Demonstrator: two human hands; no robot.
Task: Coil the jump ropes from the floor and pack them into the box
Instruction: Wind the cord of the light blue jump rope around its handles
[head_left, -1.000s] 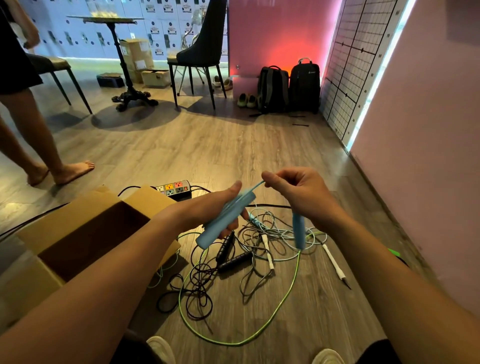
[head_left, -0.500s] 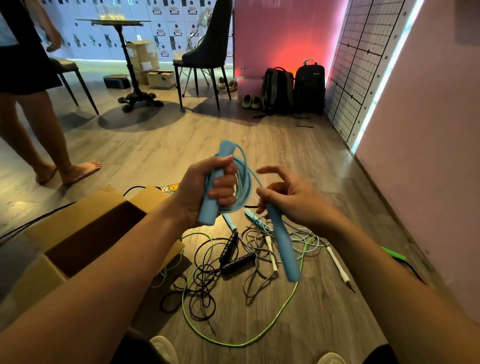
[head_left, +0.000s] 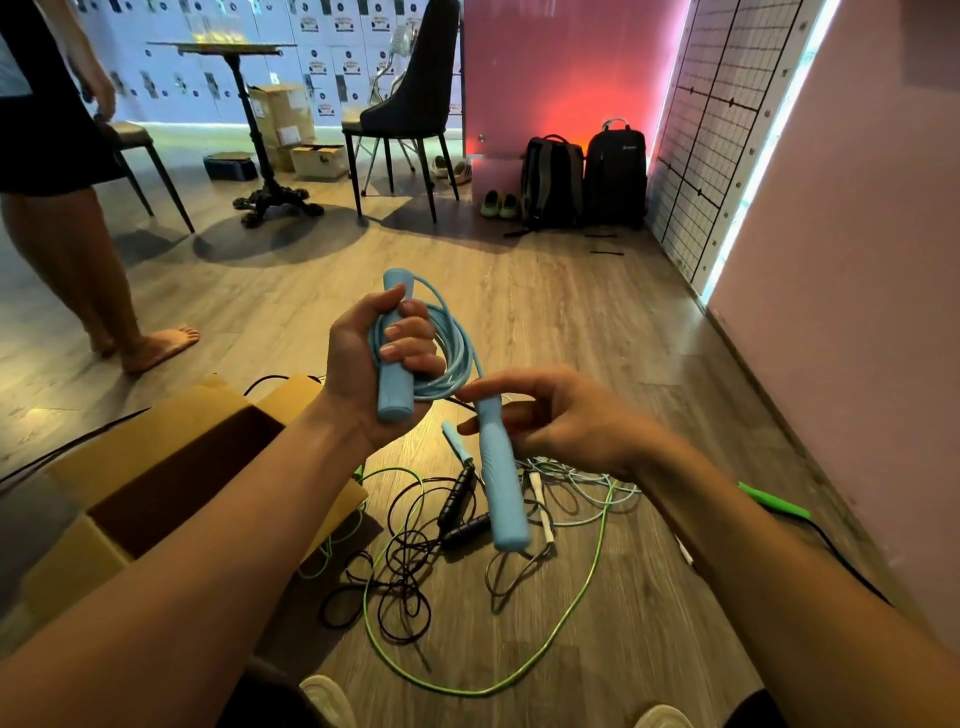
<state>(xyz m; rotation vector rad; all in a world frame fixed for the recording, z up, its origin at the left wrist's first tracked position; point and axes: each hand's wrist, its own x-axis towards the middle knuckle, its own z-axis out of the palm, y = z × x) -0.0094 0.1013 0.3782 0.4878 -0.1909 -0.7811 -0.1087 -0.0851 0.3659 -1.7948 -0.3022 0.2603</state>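
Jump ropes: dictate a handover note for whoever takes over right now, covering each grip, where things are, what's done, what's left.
Now: left grip holds the coiled blue rope together with one handle; right grip pinches the second handle, which hangs down.
On the floor: black rope, green rope and pale rope lie tangled beside the open box.
Done: blue rope coiled.
Left: box it, then coil and pack the others.

A barefoot person (head_left: 78, 249) stands at the far left on the wood-plank floor (head_left: 571, 322), just beside a chair (head_left: 130, 140). Farther back, a pedestal table (head_left: 249, 119) stands before stacked cartons (head_left: 283, 122). A dark chair (head_left: 410, 98) stands to its right. Two black backpacks (head_left: 553, 179) lean against the pink wall, with green shoes (head_left: 500, 205) just beside them. A grid panel (head_left: 711, 130) lines the right side.
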